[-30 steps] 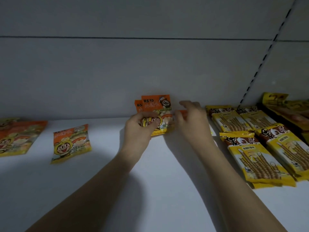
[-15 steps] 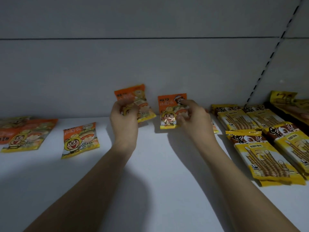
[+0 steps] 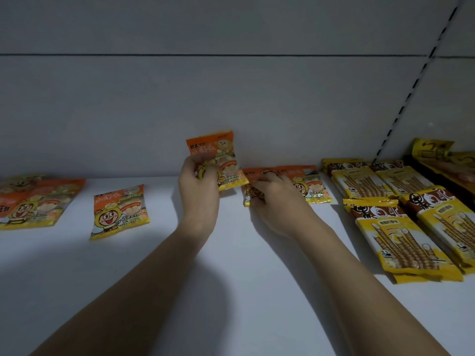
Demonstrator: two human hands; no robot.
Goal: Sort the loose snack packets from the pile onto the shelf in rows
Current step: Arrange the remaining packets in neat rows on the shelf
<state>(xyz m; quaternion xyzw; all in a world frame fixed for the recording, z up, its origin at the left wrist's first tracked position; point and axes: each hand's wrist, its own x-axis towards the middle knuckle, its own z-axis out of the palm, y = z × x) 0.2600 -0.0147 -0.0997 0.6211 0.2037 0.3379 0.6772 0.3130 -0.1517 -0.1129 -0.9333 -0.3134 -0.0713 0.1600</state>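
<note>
Step in hand: laying out small orange snack packets in a row along the back of the white shelf.

Left hand: raised off the shelf, forearm reaching in from low left, fingers and thumb curled round the lower part of one orange packet. The packet stands tilted above the hand, clear of the shelf, near the grey back panel.

Right hand: palm down on the shelf, forearm coming in from low right, fingers bent over a second packet lying flat. Whether it pinches that packet or only presses it cannot be told; most of the packet is hidden under the fingers.

Third packet: flat, just beyond the right hand on its right side, apparently touching or overlapping the second.

Further stock: one packet lying alone, well to the left of the left hand; a loose heap of packets farther left at the frame edge, judged to be the pile. Yellow biscuit-stick packs lie stacked well to the right of the right hand.

Progress, as a judgement: early; a few packets laid, the pile not yet cleared.

Next move calls for: lowering the held packet flat just left of the right hand, edges squared with its neighbours, without shifting those already placed.
</note>
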